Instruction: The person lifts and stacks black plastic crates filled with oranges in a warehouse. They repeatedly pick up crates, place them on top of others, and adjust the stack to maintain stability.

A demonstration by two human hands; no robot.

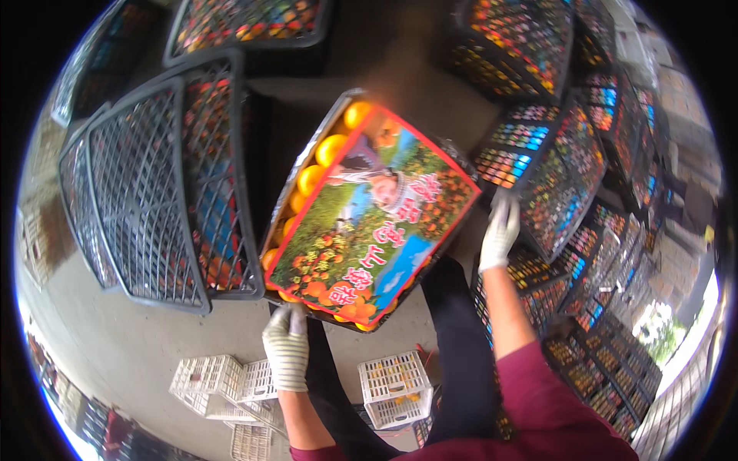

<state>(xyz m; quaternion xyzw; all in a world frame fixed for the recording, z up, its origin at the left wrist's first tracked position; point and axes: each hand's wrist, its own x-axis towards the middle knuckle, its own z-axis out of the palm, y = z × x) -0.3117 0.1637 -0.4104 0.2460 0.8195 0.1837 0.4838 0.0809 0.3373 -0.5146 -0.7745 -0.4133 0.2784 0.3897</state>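
Observation:
A dark crate of oranges (311, 178) is tilted in front of me, with a printed picture sheet (369, 225) laid over the fruit and a row of oranges showing along its left side. My left hand (288, 346), in a striped white glove, grips the crate's near left corner, its fingertips partly hidden at the rim. My right hand (501, 230), in a white glove, is near the crate's right side with fingers extended together; whether it touches the crate cannot be told.
Black mesh lids (138, 196) lean over crates at the left. Stacked fruit crates (559, 178) fill the right side, and another covered crate (248, 26) stands at the top. White plastic crates (395, 386) sit on the concrete floor (230, 334) near my legs.

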